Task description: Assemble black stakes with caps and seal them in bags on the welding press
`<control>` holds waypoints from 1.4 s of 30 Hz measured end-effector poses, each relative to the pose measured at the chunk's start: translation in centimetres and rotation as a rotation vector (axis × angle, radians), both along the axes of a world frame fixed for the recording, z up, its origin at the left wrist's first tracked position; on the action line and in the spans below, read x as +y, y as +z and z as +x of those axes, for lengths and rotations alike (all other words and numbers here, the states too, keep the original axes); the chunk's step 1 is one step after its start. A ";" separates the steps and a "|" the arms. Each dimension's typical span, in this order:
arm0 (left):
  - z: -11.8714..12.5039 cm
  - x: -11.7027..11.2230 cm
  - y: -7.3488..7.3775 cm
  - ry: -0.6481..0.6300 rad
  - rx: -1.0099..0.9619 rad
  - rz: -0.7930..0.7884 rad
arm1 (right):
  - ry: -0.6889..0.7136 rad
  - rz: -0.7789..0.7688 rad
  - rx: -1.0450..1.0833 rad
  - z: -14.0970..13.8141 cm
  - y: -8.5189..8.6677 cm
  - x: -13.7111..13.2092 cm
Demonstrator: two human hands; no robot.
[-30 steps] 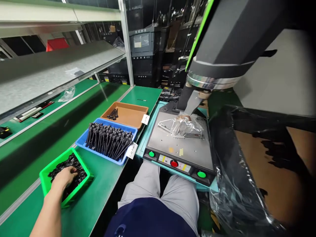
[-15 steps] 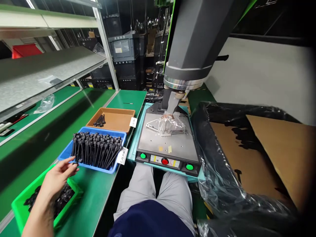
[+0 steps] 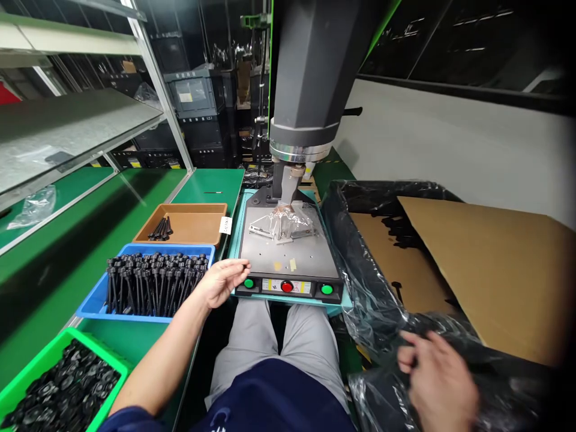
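My left hand (image 3: 225, 282) is in front of the machine's left green button, fingers pinched together. A small black part (image 3: 247, 266) shows at its fingertips, mostly hidden by them. My right hand (image 3: 438, 378) hangs over the plastic-lined box's near edge, fingers bent and smeared by motion; whether it holds anything cannot be made out. Between the hands sits the machine's grey plate (image 3: 265, 255), with a clear plastic-wrapped fixture (image 3: 282, 225) under the machine head (image 3: 288, 180). A red button (image 3: 287, 287) and a right green button (image 3: 326, 290) line its front.
A green bin (image 3: 119, 366) of black round parts stands at the lower left. Behind it are a blue tray (image 3: 87, 309) of upright black stems and a brown tray (image 3: 198, 222) with several black pieces. At right, the box (image 3: 333, 210) holds cardboard (image 3: 490, 258) and black parts.
My left hand has moved right, from between the green bin and blue tray to the machine's front left corner. My right hand has come into view at lower right. The view has turned right.
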State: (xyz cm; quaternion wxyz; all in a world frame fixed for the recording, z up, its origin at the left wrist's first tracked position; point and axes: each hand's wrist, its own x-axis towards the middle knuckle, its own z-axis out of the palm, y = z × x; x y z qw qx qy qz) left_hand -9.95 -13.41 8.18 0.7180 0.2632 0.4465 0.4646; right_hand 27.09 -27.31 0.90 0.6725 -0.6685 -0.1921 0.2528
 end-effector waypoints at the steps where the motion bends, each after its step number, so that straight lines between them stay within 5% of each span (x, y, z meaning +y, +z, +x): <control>1: 0.9 0.0 -0.1 -0.011 -0.033 0.003 | 0.112 0.009 0.002 -1.4 -0.8 1.1; 7: 5.5 -0.8 -1.2 -0.058 -0.085 0.077 | 0.721 0.036 -0.042 -10.5 -1.3 5.8; 12: 7.4 -1.8 -1.5 -0.112 -0.114 0.181 | 0.951 0.117 -0.094 -13.7 0.7 7.4; 22: 6.9 -1.9 -2.7 -0.121 -0.013 0.400 | 1.018 0.089 0.024 -14.1 1.3 7.8; 36: 6.6 -1.3 -3.3 -0.146 0.041 0.414 | 1.113 0.032 0.247 -13.6 2.0 7.9; 42: 6.3 -1.1 -3.5 -0.185 0.117 0.453 | 1.007 0.067 -0.019 -13.4 1.3 7.5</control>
